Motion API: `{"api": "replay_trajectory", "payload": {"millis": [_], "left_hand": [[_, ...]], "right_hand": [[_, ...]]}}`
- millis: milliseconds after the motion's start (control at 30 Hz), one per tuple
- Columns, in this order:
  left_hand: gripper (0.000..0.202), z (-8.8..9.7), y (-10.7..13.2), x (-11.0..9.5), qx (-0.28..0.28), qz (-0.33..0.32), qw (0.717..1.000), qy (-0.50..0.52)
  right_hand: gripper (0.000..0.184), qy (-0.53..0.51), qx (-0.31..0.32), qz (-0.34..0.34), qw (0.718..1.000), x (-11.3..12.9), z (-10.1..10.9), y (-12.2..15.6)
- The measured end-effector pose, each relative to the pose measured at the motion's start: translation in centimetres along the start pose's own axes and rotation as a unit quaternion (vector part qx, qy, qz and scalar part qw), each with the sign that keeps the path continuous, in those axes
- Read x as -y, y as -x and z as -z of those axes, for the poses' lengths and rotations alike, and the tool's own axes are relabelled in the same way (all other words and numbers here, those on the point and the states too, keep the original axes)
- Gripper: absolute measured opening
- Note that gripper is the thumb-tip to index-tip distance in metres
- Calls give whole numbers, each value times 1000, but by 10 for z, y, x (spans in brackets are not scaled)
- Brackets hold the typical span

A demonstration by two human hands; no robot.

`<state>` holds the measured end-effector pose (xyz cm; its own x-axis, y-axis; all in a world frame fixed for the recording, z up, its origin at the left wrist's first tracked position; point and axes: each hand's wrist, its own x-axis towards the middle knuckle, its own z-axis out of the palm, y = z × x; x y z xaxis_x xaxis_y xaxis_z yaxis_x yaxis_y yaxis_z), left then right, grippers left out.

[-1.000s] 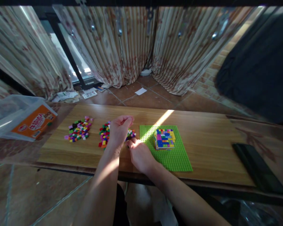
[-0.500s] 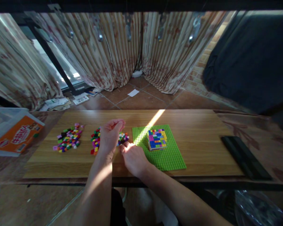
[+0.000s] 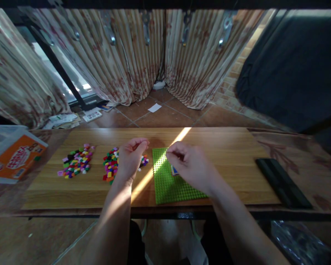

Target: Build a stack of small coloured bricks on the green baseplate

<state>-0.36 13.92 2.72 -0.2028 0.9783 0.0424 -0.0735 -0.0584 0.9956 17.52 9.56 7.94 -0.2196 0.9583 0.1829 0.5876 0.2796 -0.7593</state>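
My left hand [image 3: 132, 156] hovers over the near pile of small coloured building bricks [image 3: 110, 162], its thumb and fingers pinched together. Whatever those fingertips hold is too small to name. My right hand [image 3: 186, 162] is also closed in a pinch, above the green studded baseplate [image 3: 165, 191]; any piece in it is hidden. Beneath the right hand sits a square block built of many-coloured bricks [image 3: 174, 170] on the baseplate, mostly covered by the hand. A few loose bricks [image 3: 144, 161] show just right of my left wrist.
A second pile of bricks [image 3: 77, 161] lies on the left of the wooden board [image 3: 228, 165]. A clear tub with an orange label [image 3: 18, 156] stands at the far left. On the right is a long black tray-like object [image 3: 283, 183].
My right hand has moved from the bricks beside my left hand, rightward and up over the built block. The left hand stays pinched in nearly the same place. The view has shifted slightly.
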Motion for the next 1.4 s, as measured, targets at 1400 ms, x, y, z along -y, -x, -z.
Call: {"api": "replay_trajectory", "payload": {"millis": [1400], "left_hand": [[36, -73, 36, 19, 224, -84, 938, -252]], "right_hand": [[30, -4, 51, -114, 992, -89, 37, 5]]}}
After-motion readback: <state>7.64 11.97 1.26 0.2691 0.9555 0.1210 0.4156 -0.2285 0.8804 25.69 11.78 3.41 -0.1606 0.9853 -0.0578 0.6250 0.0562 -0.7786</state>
